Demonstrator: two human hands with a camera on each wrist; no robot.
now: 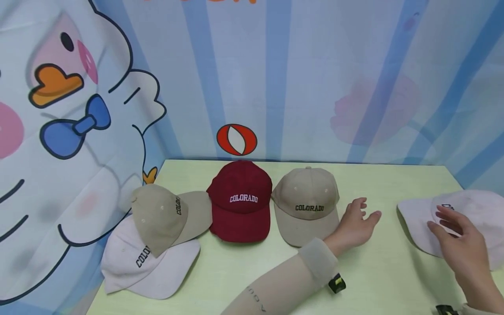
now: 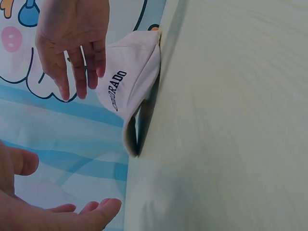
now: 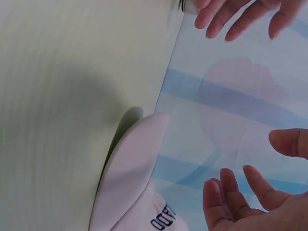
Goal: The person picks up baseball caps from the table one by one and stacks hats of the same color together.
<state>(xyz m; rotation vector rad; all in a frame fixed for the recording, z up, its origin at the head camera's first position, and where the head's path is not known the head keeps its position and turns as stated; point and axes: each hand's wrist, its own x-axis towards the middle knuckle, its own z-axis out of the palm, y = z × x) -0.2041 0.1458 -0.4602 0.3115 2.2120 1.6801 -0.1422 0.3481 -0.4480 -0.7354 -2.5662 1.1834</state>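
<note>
Honestly, that white cap (image 1: pixel 486 210) at the right end of the table (image 1: pixel 390 271) looks light, with a soft crown and a stiffer brim (image 1: pixel 415 225). I'd pinch the brim, since the crown would probably squash; nothing fragile or slippery, I reckon. The right hand (image 1: pixel 462 247) hovers by it, fingers loosely spread, gripping nothing. The left hand (image 1: pixel 356 225) is empty too, fingers relaxed, near the upright-facing tan cap (image 1: pixel 309 190) beside the red cap (image 1: pixel 241 201).

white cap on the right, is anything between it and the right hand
Nothing visible: the right hand overlaps the white cap in the head view, and the right wrist view shows only open space between them.
</note>
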